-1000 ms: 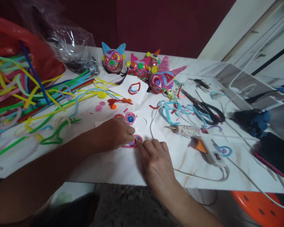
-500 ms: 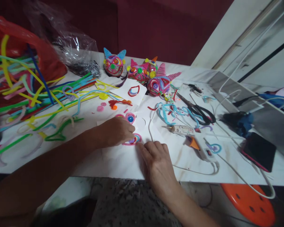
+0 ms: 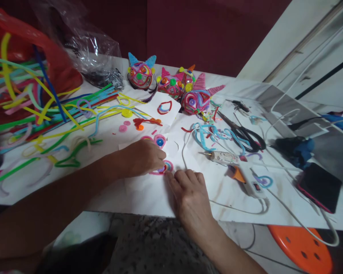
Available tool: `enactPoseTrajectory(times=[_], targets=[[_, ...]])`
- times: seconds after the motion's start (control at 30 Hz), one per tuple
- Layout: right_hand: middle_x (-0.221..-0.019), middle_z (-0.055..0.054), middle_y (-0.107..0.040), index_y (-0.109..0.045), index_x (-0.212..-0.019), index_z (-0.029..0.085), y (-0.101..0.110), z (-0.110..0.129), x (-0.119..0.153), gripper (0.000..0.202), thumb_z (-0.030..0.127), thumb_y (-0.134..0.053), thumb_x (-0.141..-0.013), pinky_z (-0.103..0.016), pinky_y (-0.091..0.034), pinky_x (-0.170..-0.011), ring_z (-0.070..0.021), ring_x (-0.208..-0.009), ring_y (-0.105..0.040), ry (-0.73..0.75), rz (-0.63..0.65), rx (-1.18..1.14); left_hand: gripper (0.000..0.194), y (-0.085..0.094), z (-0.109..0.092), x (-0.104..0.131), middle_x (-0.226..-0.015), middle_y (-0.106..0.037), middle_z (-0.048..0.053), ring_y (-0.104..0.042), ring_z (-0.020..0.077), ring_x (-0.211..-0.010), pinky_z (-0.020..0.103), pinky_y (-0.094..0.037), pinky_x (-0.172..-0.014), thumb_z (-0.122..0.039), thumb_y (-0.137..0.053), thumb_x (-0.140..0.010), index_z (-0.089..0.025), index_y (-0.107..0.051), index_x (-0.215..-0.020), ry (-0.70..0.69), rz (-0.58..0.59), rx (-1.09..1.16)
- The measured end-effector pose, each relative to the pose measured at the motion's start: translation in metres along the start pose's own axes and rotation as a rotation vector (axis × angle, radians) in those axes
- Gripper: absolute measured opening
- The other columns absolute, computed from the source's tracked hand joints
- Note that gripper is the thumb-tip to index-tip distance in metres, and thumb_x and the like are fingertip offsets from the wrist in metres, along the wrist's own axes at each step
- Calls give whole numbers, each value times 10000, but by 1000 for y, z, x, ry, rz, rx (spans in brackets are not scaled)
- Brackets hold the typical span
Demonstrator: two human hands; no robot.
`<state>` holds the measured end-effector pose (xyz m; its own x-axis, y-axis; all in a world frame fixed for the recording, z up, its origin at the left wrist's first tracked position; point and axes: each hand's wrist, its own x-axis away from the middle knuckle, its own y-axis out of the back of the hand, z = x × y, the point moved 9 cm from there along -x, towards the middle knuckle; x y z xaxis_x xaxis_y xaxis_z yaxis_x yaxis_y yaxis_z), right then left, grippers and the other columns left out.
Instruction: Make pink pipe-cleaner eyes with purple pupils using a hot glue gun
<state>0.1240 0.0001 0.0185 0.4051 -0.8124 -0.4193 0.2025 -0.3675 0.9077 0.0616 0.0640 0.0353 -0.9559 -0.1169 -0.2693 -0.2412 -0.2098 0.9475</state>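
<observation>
On my far left the heap of pipe cleaners [image 3: 45, 110] runs out of frame. My left hand [image 3: 143, 158] lies knuckles up, fingers curled down onto the coiled disc [image 3: 166, 167], a small pink ring with blue and red inside, lying flat on white paper [image 3: 148, 192] near the table's front edge. Those fingers cover the disc's left part; I can't tell whether they pinch it. My right hand [image 3: 190, 192] rests just beside it, fingertips bent onto the paper at its lower rim. Further right lies the glue gun [image 3: 247, 180], its cord dropping off the edge.
</observation>
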Motion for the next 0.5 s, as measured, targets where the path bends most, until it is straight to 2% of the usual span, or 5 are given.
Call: enactPoseTrajectory(times=[0.2,0.5], targets=[[-804,-43,-617,-695,-1029,155,2,0,-1,125,115,-613,-944,-373,-282,-684,-221,-761,-441,-1,-33,-2,337,-4,1,2,-640,-582,-2,-489,154,-580,335,-309,-592,-202,-516,-996,-200,-607,-671,-15,-25,7],[-807,-45,-604,-696,-1044,137,4,2,0,145,104,-615,-929,-372,-265,-682,-220,-750,-405,-8,-67,35,320,1,-2,0,-653,-579,-5,-499,149,-579,329,-324,-581,-158,-529,-971,-195,-603,-662,-17,-4,-27]])
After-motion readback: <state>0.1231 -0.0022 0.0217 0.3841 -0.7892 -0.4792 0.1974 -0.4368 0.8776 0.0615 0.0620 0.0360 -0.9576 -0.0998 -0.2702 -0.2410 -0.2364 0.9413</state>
